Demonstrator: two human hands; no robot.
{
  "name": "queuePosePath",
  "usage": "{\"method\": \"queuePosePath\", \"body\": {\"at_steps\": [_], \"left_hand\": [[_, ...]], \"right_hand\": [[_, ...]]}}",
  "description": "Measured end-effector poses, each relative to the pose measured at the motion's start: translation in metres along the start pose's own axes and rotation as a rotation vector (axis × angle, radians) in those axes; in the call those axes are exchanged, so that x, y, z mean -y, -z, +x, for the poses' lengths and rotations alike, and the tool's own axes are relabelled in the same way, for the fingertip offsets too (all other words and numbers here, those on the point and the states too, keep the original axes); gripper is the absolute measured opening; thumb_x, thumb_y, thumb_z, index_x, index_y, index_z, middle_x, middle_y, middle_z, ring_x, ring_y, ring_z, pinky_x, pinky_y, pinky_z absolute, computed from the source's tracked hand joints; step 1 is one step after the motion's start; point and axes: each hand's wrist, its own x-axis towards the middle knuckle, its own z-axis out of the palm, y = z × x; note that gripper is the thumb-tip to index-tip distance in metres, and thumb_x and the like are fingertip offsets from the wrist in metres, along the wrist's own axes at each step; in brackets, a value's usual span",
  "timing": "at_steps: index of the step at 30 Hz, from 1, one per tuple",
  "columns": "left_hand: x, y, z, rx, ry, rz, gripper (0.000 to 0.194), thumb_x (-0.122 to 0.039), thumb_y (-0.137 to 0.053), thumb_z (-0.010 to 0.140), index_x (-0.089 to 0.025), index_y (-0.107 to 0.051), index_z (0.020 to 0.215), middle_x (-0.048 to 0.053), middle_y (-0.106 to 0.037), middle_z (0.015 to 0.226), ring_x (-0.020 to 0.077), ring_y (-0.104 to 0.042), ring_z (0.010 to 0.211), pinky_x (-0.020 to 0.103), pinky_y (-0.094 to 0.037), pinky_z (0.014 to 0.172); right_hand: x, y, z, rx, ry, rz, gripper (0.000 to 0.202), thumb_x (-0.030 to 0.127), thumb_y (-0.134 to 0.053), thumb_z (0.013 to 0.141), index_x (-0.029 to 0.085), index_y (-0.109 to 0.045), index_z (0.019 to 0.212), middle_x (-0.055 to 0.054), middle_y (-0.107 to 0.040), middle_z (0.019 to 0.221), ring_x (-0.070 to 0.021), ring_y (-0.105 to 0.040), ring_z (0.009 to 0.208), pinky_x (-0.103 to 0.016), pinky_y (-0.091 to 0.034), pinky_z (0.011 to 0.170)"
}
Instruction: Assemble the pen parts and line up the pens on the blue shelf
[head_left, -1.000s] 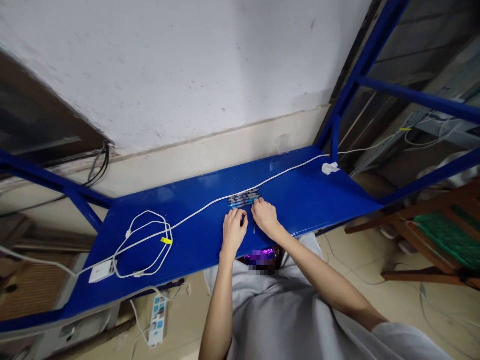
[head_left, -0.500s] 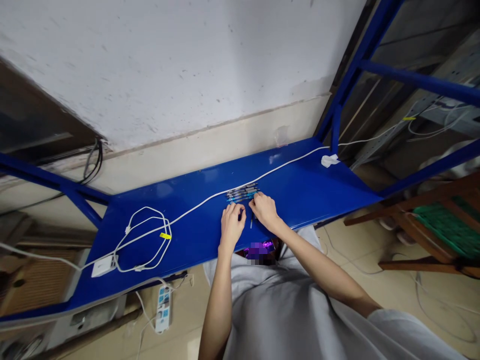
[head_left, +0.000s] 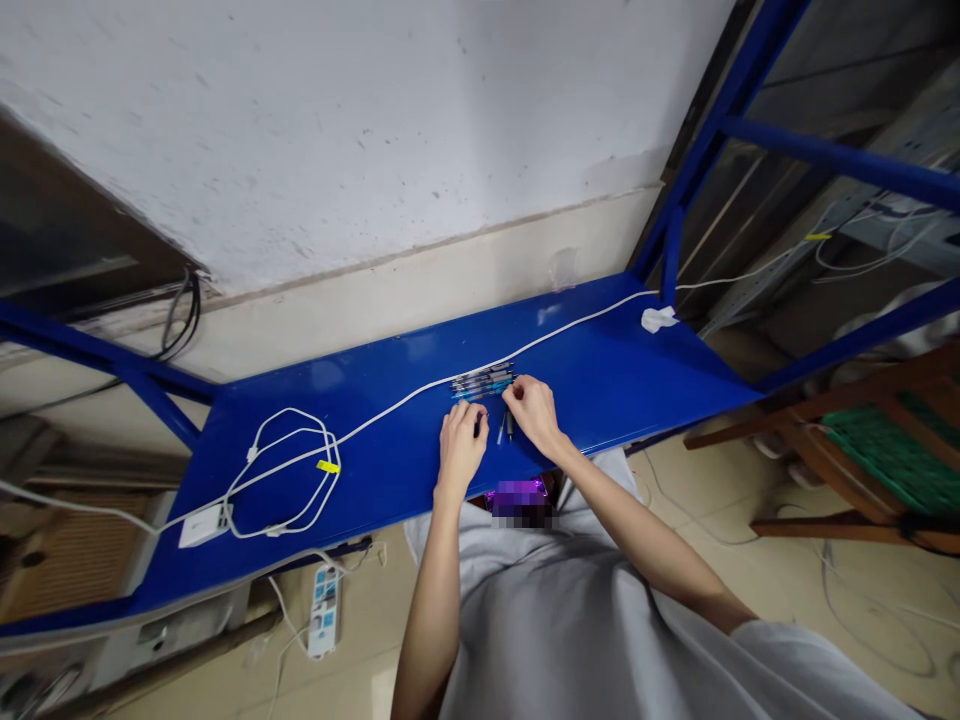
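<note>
On the blue tabletop (head_left: 600, 370), several pens (head_left: 478, 382) lie side by side in a row, dark ones behind and a light-blue one in front. My left hand (head_left: 461, 445) is beside the near left part of the row, fingers loosely curled and a gap showing between thumb and forefinger. At the row's right end is my right hand (head_left: 532, 412), its fingertips drawn together; what they hold, if anything, is hidden. Between my hands lie a dark slim piece (head_left: 510, 425) and a thin pale piece (head_left: 501, 432), both partly covered or too small to name.
A white cable (head_left: 405, 402) crosses the table just behind the pens. To the left are a looped white cord (head_left: 330, 440) and a white adapter (head_left: 202, 525). A crumpled white scrap (head_left: 659, 319) lies at the right. Below are a power strip (head_left: 325, 612) and a wooden chair (head_left: 862, 440).
My right hand has shifted slightly away from the table's front edge, uncovering more of the dark slim piece. My left hand stays almost in place. The view has tilted a little.
</note>
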Motion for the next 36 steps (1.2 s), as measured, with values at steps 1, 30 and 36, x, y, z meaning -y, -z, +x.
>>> {"method": "queuePosePath", "body": {"at_steps": [1,30,36], "left_hand": [[0.0,0.0,0.0,-0.001,0.001,0.0,0.015,-0.02,-0.048,0.103,-0.024,-0.063,0.104,0.005,-0.067,0.107,0.0216,-0.061,0.101,0.035,-0.042,0.087],[-0.002,0.0,0.003,-0.04,0.055,-0.047,0.016,-0.02,-0.054,0.099,-0.024,-0.063,0.112,0.004,-0.064,0.102,0.022,-0.06,0.099,0.034,-0.045,0.091],[0.001,-0.004,0.003,-0.07,0.042,-0.067,0.016,-0.02,-0.056,0.098,-0.024,-0.064,0.112,0.004,-0.064,0.101,0.0221,-0.061,0.098,0.034,-0.046,0.092]], "right_hand": [[-0.001,0.0,0.001,-0.024,-0.011,0.066,0.025,0.028,-0.05,0.094,0.021,-0.056,0.07,0.0,-0.062,0.072,-0.0156,-0.056,0.067,-0.027,-0.036,0.067],[-0.012,0.001,0.016,-0.004,-0.166,0.707,0.03,0.047,-0.065,0.083,0.023,-0.052,0.071,0.001,-0.065,0.057,-0.0152,-0.064,0.052,-0.025,-0.051,0.059],[-0.013,0.001,0.016,0.01,-0.151,0.696,0.029,0.046,-0.064,0.084,0.023,-0.052,0.071,0.001,-0.065,0.058,-0.0151,-0.065,0.053,-0.025,-0.052,0.061]]}}
